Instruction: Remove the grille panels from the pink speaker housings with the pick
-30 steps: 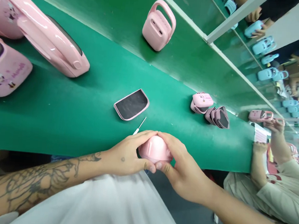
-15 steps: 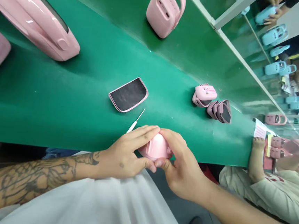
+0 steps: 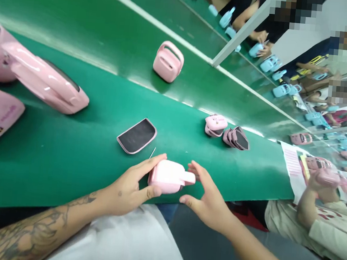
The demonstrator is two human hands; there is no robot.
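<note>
Close to the table's near edge, my left hand [image 3: 132,187] grips a small pink plastic device with a loop handle [image 3: 167,177] by its left end, thumb on the near side and fingers on the far side. The device's handle points right. My right hand [image 3: 209,202] is open around the handle end, thumb and fingers apart, with a gap showing between them and the handle. Just beyond my left fingers, the thin metal shaft [image 3: 152,153] of a tool sticks out; the rest of it is hidden. A dark panel with a pink rim [image 3: 137,137] lies behind it.
Several larger-looking pink devices [image 3: 52,81] stand at the left of the green table [image 3: 76,166]. Another pink handled device [image 3: 168,64] stands farther back. Stacked dark panels [image 3: 236,138] lie beside pink parts [image 3: 215,123]. A co-worker [image 3: 301,226] sits at right, near a paper sheet [image 3: 292,164].
Both hands were wrapped round the pink device; now my right hand has let go and moved away rightward. The device has turned, showing its handle. The view has shifted too.
</note>
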